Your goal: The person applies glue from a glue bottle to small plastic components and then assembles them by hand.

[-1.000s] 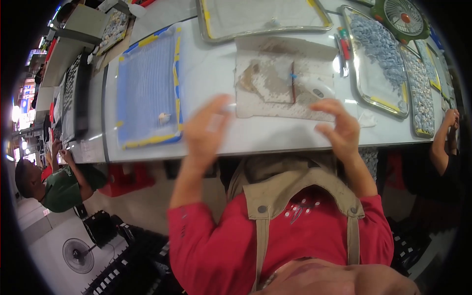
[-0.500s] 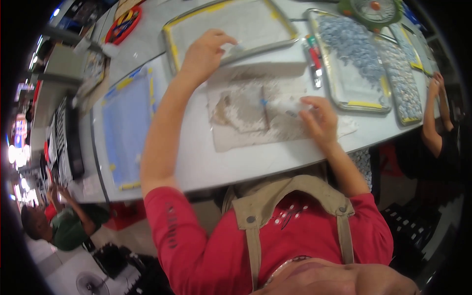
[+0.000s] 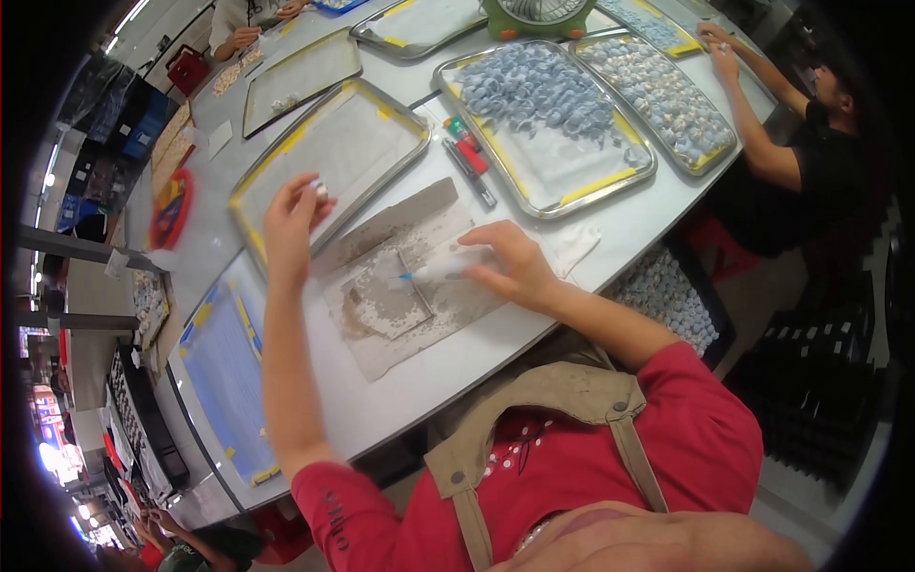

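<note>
My left hand [image 3: 294,217] is raised over the near edge of a yellow-taped metal tray [image 3: 381,181], its fingertips closed on a small white piece [image 3: 319,189]. My right hand [image 3: 518,265] has its thumb and fingers on either side of the back end of a white squeeze bottle [image 3: 440,270]. The bottle's blue tip rests at a thin dark stick [image 3: 416,296]. Beneath lies a stained piece of cardboard [image 3: 381,357] with a crusty, whitish patch. How firmly the right fingers press the bottle is hard to see.
Right of the cardboard are markers [image 3: 469,170], a tray of bluish petal-like pieces [image 3: 538,91] and a tray of finished-looking clusters [image 3: 658,105]. A green fan [image 3: 538,17] stands behind. A blue-lined tray [image 3: 224,381] lies left. A co-worker [image 3: 786,162] sits at right.
My left hand has drawn back from over the tray and now shows a white piece in its fingertips. My right hand has closed in around the bottle's back end. The whole view has turned.
</note>
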`<state>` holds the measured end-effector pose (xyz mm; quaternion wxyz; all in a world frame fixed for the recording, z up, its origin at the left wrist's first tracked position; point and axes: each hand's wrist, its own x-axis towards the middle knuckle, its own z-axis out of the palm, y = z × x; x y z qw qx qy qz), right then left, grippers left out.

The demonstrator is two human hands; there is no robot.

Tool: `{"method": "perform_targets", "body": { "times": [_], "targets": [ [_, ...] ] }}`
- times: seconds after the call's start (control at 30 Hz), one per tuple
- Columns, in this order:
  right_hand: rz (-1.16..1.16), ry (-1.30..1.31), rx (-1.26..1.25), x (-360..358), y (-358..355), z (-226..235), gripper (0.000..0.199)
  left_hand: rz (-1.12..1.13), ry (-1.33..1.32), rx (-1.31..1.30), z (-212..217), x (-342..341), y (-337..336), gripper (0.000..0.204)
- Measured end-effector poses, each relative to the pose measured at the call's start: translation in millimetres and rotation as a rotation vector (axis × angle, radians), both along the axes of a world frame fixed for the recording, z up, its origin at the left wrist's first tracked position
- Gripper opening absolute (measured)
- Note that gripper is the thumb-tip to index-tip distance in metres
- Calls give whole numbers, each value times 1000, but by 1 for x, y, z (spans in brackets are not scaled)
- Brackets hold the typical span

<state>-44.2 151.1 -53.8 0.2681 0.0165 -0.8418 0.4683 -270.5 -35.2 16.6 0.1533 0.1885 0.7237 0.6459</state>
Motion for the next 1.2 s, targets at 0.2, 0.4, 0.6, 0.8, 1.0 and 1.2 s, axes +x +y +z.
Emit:
{"method": "perform_targets", "body": {
  "times": [0.2, 0.4, 0.6, 0.8, 1.0, 1.2],
  "targets": [
    [-11, -36, -54, 1, -2, -3, 32, -579, 193, 333, 75, 168, -25, 18],
    [-34, -52, -124, 2, -6, -5, 31, -1125, -4, 377, 126, 220, -36, 11],
    [-45, -111, -178, 3, -6, -4, 31, -1178, 51, 448, 124, 229, -42, 13],
    [-56, -152, -179, 4, -7, -4, 31, -1133, -3, 557, 120, 234, -46, 12],
    [-34, -136, -213, 3, -7, -7, 28, -1204, -37, 483, 119, 228, -49, 11],
    [-10, -130, -234, 2, -7, -8, 25, -1157, -5, 628, 113, 225, -50, 13]
  ]
}}
